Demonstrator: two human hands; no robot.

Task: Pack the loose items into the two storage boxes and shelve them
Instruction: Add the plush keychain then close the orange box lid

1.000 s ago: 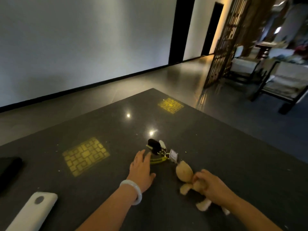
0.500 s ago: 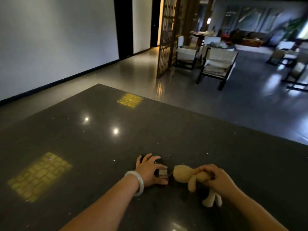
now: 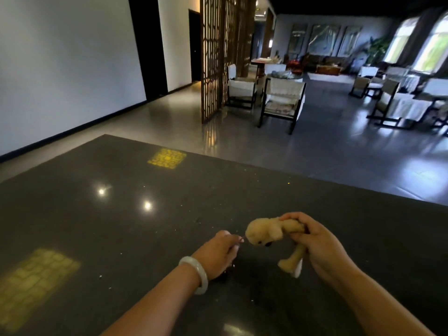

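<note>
My right hand (image 3: 322,246) has its grip closed around the body of the plush toy (image 3: 269,232), fingers curled over its back and thumb beneath, so the head sticks out toward nine o'clock and the pale legs dangle toward six, clear of the counter (image 3: 121,214). My left hand (image 3: 219,251) sits just at nine o'clock of the toy's head, fingers curled and pinching something small at its crown; I judge it to be the toy's cord or ring, though it is too fine to make out, and a dark bit of something hangs under my palm that I cannot identify. The bracelet (image 3: 197,275) rides on my left wrist. The toy looks light and very soft: it gives under my fingers, will not slip, and cannot break, so squeezing the torso is the sure hold; the limbs flop and would swing if I took it by a leg. Whatever is attached at the head is likely harder and heavier than the plush, so I would keep both gathered together as I carry them. No storage box is in view; toward twelve o'clock there is only bare counter with yellow patterned patches (image 3: 167,158), and beyond it chairs (image 3: 282,98).
</note>
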